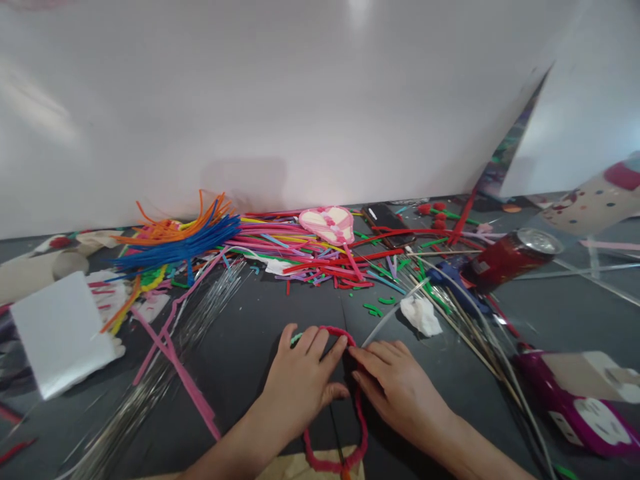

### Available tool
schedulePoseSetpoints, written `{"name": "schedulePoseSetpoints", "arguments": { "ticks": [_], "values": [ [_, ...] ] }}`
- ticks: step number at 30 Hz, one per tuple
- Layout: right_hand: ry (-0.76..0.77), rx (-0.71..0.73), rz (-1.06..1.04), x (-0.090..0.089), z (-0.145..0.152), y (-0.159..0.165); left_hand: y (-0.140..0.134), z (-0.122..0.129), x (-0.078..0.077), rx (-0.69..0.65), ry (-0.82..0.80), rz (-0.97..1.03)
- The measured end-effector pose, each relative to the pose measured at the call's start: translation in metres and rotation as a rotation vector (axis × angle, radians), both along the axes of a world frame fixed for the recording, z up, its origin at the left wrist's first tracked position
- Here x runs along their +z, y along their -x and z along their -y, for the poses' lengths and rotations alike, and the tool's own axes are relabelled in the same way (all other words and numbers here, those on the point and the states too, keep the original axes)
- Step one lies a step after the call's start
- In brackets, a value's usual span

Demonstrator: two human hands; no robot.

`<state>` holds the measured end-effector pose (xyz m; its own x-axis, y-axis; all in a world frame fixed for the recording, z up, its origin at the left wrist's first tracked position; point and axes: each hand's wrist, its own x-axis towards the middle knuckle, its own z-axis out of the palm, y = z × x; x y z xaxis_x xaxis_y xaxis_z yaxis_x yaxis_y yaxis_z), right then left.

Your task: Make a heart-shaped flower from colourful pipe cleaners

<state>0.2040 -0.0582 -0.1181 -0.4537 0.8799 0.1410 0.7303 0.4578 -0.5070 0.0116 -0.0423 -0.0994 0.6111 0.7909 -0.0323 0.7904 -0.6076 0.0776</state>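
Note:
A red pipe cleaner (361,427) bent into a loop lies on the dark table (250,347) close to me. My left hand (300,383) rests palm down on the loop's upper left, fingers spread over its top curve. My right hand (395,390) lies beside it, fingertips pressing the loop's top right. The two hands' fingertips almost meet at the loop's top. Whether either hand pinches the wire is hidden under the fingers.
A heap of coloured pipe cleaners (310,250) and a pink heart shape (327,223) lie behind. A red can (505,257), thin sticks (465,313), crumpled tissue (421,315), a purple glue gun (575,400), silver wires (150,387) and white foam (60,333) surround the hands.

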Motion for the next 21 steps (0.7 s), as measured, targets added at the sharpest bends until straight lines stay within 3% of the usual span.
{"name": "schedulePoseSetpoints", "arguments": {
  "ticks": [21],
  "values": [
    [0.039,0.001,0.003,-0.0004,-0.003,0.0015,0.0035,0.0004,-0.0084,0.012,0.04,0.027]
  ]
}}
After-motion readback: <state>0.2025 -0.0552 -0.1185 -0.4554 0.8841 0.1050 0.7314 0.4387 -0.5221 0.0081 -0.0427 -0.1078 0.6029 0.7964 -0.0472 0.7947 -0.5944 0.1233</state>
